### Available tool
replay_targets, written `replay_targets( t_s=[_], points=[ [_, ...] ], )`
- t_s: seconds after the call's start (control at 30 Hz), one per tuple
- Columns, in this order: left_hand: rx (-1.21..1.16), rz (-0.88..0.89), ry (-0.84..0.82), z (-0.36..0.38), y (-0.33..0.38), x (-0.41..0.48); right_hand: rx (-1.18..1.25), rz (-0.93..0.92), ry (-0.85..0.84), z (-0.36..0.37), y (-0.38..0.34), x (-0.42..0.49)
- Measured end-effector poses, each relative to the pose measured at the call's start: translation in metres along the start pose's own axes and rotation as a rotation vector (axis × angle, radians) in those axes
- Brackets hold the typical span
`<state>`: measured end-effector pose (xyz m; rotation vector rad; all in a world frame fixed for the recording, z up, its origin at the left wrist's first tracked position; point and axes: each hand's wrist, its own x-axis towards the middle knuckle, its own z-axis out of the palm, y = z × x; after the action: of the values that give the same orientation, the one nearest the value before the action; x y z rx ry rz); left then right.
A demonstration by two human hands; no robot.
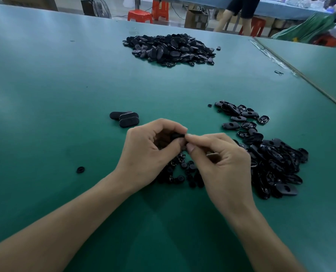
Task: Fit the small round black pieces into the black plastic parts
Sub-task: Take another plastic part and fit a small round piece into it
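Observation:
My left hand (153, 150) curls round a black plastic part (176, 136) just above the green table (65, 95). My right hand (220, 160) meets it from the right, thumb and forefinger pinching at the part's edge; what they pinch is hidden. Under both hands lies a scatter of small round black pieces (180, 173). One round piece (80, 169) sits alone to the left. A heap of oval black parts (273, 158) spreads to the right of my right hand. Three oval parts (125, 118) lie together just beyond my left hand.
A large pile of black parts (169, 50) lies far across the table. A seam (300, 75) runs along the right to a second table. Red stools (140, 15), a cardboard box (195, 19), a fan and a standing person are beyond the far edge.

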<state>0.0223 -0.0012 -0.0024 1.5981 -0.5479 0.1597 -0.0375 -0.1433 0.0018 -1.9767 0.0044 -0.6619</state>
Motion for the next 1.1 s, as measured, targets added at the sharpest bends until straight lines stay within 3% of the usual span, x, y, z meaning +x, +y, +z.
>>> replay_targets(
  t_s=[0.43,0.8,1.1],
  points=[
    [-0.115,-0.070,-0.079,-0.002,-0.001,0.002,0.154,0.158,-0.145,-0.010,0.004,0.009],
    [-0.097,-0.047,-0.066,0.000,-0.002,0.001,0.061,0.206,-0.149,-0.013,-0.002,0.008],
    [-0.064,-0.008,-0.038,-0.003,-0.005,0.002,0.020,0.130,-0.137,-0.013,-0.002,0.009]
  ],
)
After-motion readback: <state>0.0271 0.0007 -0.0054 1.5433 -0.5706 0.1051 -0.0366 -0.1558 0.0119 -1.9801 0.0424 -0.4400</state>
